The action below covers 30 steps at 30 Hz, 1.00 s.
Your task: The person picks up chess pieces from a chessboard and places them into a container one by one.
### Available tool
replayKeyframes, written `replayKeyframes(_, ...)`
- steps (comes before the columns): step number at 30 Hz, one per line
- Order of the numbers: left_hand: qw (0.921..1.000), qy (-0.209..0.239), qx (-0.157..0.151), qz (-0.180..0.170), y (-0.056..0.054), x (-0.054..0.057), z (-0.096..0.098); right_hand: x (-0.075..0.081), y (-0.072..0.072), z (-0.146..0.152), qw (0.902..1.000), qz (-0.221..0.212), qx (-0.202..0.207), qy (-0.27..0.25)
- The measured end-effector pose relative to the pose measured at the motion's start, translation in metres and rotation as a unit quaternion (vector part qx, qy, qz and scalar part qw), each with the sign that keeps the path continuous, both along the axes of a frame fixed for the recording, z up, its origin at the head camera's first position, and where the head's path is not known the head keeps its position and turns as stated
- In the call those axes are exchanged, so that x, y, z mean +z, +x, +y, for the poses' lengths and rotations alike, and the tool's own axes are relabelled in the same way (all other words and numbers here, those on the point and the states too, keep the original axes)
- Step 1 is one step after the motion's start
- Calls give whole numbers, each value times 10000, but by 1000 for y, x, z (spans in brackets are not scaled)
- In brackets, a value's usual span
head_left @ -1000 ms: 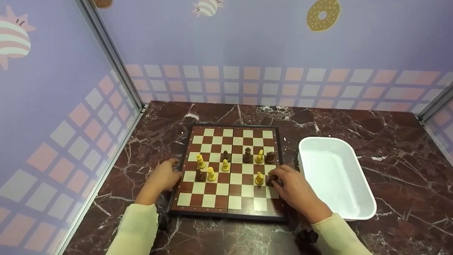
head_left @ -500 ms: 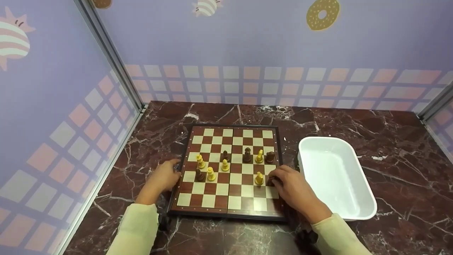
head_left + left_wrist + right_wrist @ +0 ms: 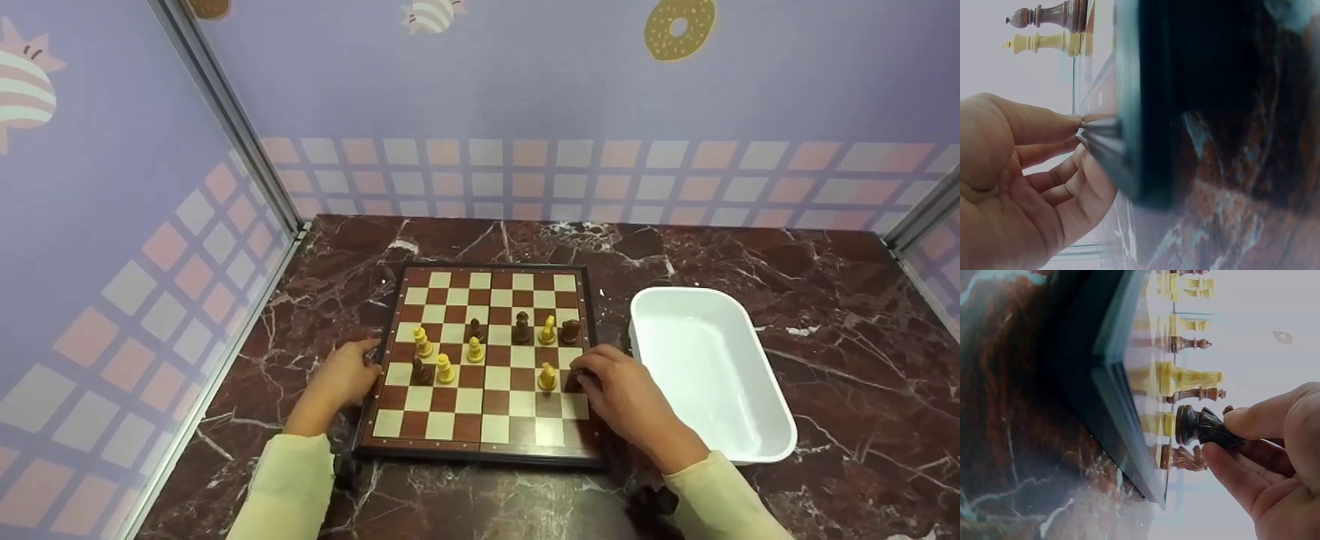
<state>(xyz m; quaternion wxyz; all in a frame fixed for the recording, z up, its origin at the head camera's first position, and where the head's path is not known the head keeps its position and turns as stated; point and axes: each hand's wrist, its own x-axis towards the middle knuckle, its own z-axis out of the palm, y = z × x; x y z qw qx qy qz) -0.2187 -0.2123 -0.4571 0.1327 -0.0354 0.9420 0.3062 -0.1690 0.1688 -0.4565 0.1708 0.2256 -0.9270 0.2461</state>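
My left hand (image 3: 341,381) is at the left edge of a brown-and-cream chessboard (image 3: 495,429). In the left wrist view, its thumb and fingers pinch the board's rim. Over the board's right side, my right hand (image 3: 626,390) pinches a dark knight (image 3: 1207,427) between thumb and fingers, base toward the board. Whether that base touches the square I cannot tell. Left of it stands a yellow knight (image 3: 547,377). Farther back are another dark knight (image 3: 570,331), a yellow bishop (image 3: 548,330) and a dark king (image 3: 521,328). A yellow king (image 3: 422,342) stands nearer my left hand.
A white rectangular tub (image 3: 712,375) stands right of the board, close to my right forearm. Several other pieces, among them a yellow pawn (image 3: 474,349), stand mid-board. Patterned walls (image 3: 465,180) enclose the marbled tabletop (image 3: 847,352) at the back and sides.
The head view has shifted slightly. Both hands keep almost the same places, and the knight in my right hand looks less tilted than a second ago. The other pieces stay put.
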Motion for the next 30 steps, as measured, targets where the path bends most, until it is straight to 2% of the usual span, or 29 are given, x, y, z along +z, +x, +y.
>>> replayKeyframes(9, 9997, -149, -9, 197, 2, -2, 0, 8, 3, 4, 9999, 151, -2, 18)
replayKeyframes(21, 10000, 1, -10, 99, 2, 0, 1, 15, 6, 15, 9982, 220, -216, -512)
replayKeyframes(30, 9999, -3, -26, 171, 2, -1, -1, 17, 6, 25, 9973, 258, -356, -582)
